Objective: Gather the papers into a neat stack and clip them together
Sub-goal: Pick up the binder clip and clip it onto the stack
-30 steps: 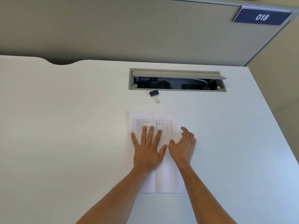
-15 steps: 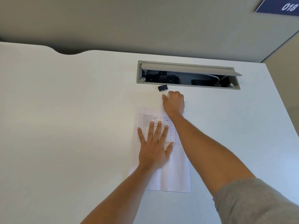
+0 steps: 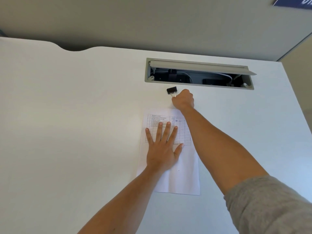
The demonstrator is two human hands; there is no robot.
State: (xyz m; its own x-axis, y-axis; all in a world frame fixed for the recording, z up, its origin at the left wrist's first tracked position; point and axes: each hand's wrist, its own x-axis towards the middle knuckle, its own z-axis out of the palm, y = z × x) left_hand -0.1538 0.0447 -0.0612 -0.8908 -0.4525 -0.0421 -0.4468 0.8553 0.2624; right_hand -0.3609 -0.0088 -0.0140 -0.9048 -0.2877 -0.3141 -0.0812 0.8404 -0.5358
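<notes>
A stack of white papers (image 3: pixel 183 174) with a printed table on top lies on the white desk (image 3: pixel 67 132). My left hand (image 3: pixel 163 146) presses flat on the stack, fingers spread. A black binder clip (image 3: pixel 171 90) sits just beyond the papers' far edge, below the cable slot. My right hand (image 3: pixel 184 100) reaches past the stack, its fingers curled and pinching the clip's wire handles, with the black body sticking out to the upper left.
An open grey cable slot (image 3: pixel 199 73) with wires inside is sunk into the desk beyond the clip. A grey partition wall (image 3: pixel 152 22) bounds the desk's far side. The desk's right edge (image 3: pixel 293 105) runs near my right arm.
My right hand left the papers' right edge, reached forward to the binder clip and closed on its handles. The left hand stayed flat on the stack. The camera tilted closer.
</notes>
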